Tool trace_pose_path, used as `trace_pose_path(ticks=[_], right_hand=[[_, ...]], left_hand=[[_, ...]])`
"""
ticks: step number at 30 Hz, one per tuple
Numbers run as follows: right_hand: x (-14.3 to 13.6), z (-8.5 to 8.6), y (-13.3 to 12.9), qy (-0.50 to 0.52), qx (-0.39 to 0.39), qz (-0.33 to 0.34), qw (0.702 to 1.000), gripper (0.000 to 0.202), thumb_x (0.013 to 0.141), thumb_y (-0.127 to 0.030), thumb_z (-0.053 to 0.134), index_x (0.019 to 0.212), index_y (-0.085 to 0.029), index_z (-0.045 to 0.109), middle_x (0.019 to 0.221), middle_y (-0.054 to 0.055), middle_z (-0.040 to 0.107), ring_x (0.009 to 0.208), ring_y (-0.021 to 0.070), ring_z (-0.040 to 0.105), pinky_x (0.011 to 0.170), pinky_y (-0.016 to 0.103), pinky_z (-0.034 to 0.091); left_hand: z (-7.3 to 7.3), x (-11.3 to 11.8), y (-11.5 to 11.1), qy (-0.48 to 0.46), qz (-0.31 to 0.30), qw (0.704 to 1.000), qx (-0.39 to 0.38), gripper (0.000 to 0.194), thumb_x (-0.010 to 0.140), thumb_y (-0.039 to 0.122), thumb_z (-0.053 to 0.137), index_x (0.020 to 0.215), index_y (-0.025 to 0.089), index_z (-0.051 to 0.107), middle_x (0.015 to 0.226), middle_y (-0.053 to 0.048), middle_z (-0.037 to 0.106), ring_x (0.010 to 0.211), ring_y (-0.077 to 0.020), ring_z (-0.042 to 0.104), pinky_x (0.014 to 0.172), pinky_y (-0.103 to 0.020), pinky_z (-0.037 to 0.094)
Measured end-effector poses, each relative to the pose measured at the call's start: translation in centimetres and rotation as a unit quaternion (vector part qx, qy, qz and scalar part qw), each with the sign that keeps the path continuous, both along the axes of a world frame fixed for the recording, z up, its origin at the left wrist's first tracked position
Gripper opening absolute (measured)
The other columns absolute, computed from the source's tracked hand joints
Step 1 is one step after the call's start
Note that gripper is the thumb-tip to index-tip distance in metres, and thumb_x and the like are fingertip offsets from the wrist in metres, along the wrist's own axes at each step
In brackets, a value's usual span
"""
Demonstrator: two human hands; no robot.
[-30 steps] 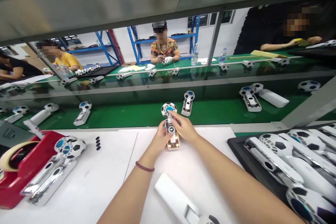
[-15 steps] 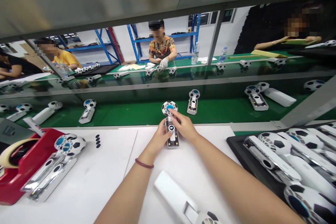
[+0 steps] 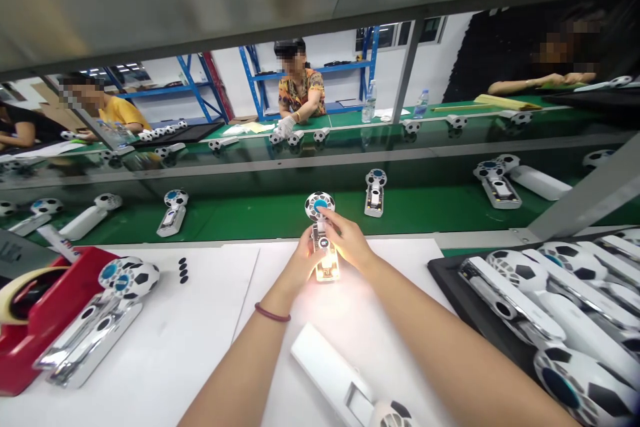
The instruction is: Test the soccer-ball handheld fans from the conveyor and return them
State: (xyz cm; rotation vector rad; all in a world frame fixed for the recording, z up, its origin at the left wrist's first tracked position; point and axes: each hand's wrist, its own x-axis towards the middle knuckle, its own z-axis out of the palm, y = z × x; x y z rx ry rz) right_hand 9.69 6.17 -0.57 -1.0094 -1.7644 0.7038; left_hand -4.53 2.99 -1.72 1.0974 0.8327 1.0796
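Observation:
A small handheld fan [image 3: 320, 205] with a football-patterned round head and a clear-faced handle is upright between my hands. Its handle glows warm yellow at the lower end, and a small round display is lit above the glow. My left hand [image 3: 304, 260] grips the handle from the left, thumb on its front. My right hand [image 3: 353, 241] holds it from the right, with the index finger reaching onto the blue centre of the head. Below my hands, another white fan [image 3: 333, 373] lies back-up on the white work surface [image 3: 200, 347].
At left stand a red tape dispenser [image 3: 60, 320], two fans [image 3: 133, 278] side by side and several black discs [image 3: 183, 271]. A black tray [image 3: 450, 280] full of fans is at right. Ahead, a green conveyor [image 3: 240, 213] carries fans; co-workers sit beyond it.
The fan's handle has lit up, casting a warm glow on the surface and my fingers. On the conveyor, nearby fans have shifted slightly right. A co-worker's gloved hand opposite has moved left.

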Motion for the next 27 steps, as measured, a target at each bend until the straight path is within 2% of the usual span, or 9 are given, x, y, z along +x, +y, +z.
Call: trace_pose_path(ticks=[4, 10, 21, 24, 27], right_hand=[[0.0, -0.1, 0.1, -0.006, 0.018, 0.005, 1.000, 0.043, 0.085, -0.023, 0.044, 0.127, -0.030, 0.050, 0.117, 0.000, 0.060, 0.097, 0.0171, 0.059, 0.085, 0.030, 0.045], [0.1, 0.0, 0.2, -0.008, 0.014, 0.007, 1.000, 0.044, 0.085, -0.023, 0.043, 0.128, -0.030, 0.049, 0.118, 0.000, 0.060, 0.096, 0.0171, 0.059, 0.085, 0.030, 0.045], [0.1, -0.1, 0.1, -0.003, -0.009, 0.002, 1.000, 0.043, 0.085, -0.026, 0.043, 0.128, -0.031, 0.048, 0.106, 0.002, 0.063, 0.086, 0.0178, 0.059, 0.081, 0.032, 0.045], [0.0, -0.2, 0.2, 0.028, -0.047, -0.001, 0.998, 0.052, 0.085, -0.029, 0.045, 0.136, -0.033, 0.035, 0.094, 0.001, 0.064, 0.081, 0.0179, 0.060, 0.078, 0.034, 0.045], [-0.2, -0.4, 0.4, 0.124, -0.118, 0.025, 0.985, 0.070, 0.084, -0.030, 0.049, 0.143, -0.033, 0.012, 0.085, -0.001, 0.064, 0.076, 0.0166, 0.060, 0.077, 0.033, 0.046]], left_hand=[[-0.4, -0.2, 0.2, -0.015, 0.007, 1.000, -0.016, 0.075, 0.068, 0.031, 0.072, 0.131, 0.023, 0.032, 0.117, -0.010, 0.056, 0.105, -0.0255, 0.054, 0.089, -0.040, 0.043], [-1.3, -0.6, 0.7, -0.022, -0.029, 0.999, 0.007, 0.075, 0.069, 0.029, 0.073, 0.132, 0.025, 0.032, 0.121, -0.010, 0.054, 0.110, -0.0255, 0.052, 0.093, -0.040, 0.041], [-0.3, -0.3, 0.5, 0.039, -0.012, 0.999, 0.010, 0.087, 0.064, 0.032, 0.074, 0.134, 0.017, 0.025, 0.120, -0.014, 0.052, 0.105, -0.0249, 0.054, 0.094, -0.041, 0.040], [-0.4, -0.3, 0.4, 0.051, -0.008, 0.998, 0.023, 0.082, 0.067, 0.030, 0.072, 0.133, 0.018, 0.026, 0.118, -0.013, 0.053, 0.105, -0.0241, 0.054, 0.093, -0.039, 0.042], [-0.5, -0.2, 0.4, 0.066, -0.003, 0.997, 0.036, 0.077, 0.068, 0.027, 0.070, 0.132, 0.018, 0.028, 0.116, -0.011, 0.055, 0.103, -0.0232, 0.056, 0.091, -0.038, 0.044]])
